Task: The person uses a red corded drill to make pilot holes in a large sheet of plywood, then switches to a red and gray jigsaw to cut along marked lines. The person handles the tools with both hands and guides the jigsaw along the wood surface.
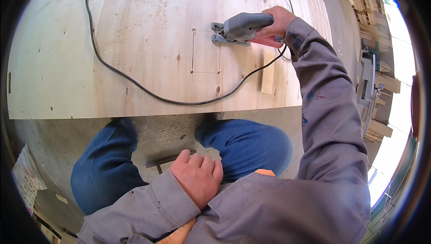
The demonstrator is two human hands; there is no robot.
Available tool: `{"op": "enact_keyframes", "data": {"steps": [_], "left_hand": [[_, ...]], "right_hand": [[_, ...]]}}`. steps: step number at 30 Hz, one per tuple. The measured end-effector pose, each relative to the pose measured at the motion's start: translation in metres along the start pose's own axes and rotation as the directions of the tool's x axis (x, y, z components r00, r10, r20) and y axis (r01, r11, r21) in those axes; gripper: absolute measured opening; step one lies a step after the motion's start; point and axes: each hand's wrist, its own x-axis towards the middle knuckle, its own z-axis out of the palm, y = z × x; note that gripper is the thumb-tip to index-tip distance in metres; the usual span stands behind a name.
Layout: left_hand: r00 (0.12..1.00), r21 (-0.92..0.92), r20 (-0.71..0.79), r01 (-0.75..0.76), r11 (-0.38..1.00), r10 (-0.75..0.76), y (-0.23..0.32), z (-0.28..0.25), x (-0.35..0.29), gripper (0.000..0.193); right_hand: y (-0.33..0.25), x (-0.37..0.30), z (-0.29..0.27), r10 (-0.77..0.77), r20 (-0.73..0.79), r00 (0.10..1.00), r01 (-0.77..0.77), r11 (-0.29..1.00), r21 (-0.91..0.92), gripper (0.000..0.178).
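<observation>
My right hand (277, 21) is wrapped round the rear handle of a grey and red jigsaw (244, 27). The saw rests on a large pale wooden board (148, 55), its front pointing left over the upper right corner of a marked rectangle (206, 51). Thin dark lines form that rectangle, with small holes near its corners; the blade is hidden. Low in front of my body, away from the board, my left hand (200, 176) lies with its fingers curled together. Whatever its palm may hold is out of sight.
A black power cord (179, 103) loops across the board and back to the saw. A short wood strip (268, 71) lies right of the rectangle. Sawdust dots the surface. Along the right stand stacked timber (359, 1) and a grey machine (367, 82); a white bag (28, 176) sits at the lower left.
</observation>
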Motion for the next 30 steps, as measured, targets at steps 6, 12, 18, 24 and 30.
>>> {"op": "enact_keyframes", "data": {"steps": [6,12,18,24,30], "left_hand": [[1.0,0.0,-0.022,0.007,1.0,-0.007,0.003,0.005,-0.003,0.033],[1.0,0.008,-0.015,0.005,1.0,-0.004,0.004,0.006,-0.002,0.031],[0.999,0.001,-0.032,-0.003,1.0,0.003,0.002,0.01,0.0,0.031],[0.999,-0.009,-0.036,-0.016,1.0,0.016,-0.001,0.011,0.003,0.032],[0.999,-0.002,-0.032,-0.026,1.0,0.025,-0.003,0.01,0.005,0.032]], "right_hand": [[0.001,-0.001,0.004,-0.055,-0.065,0.996,0.052,0.998,-0.04,0.035],[0.002,-0.002,0.005,-0.086,-0.103,0.991,0.078,0.994,-0.075,0.035],[-0.004,-0.002,0.003,-0.079,-0.101,0.992,0.067,0.991,-0.116,0.038],[-0.003,-0.002,0.002,-0.069,-0.086,0.994,0.059,0.991,-0.118,0.039],[-0.001,-0.002,0.002,-0.085,-0.079,0.993,0.076,0.991,-0.112,0.038]]}}
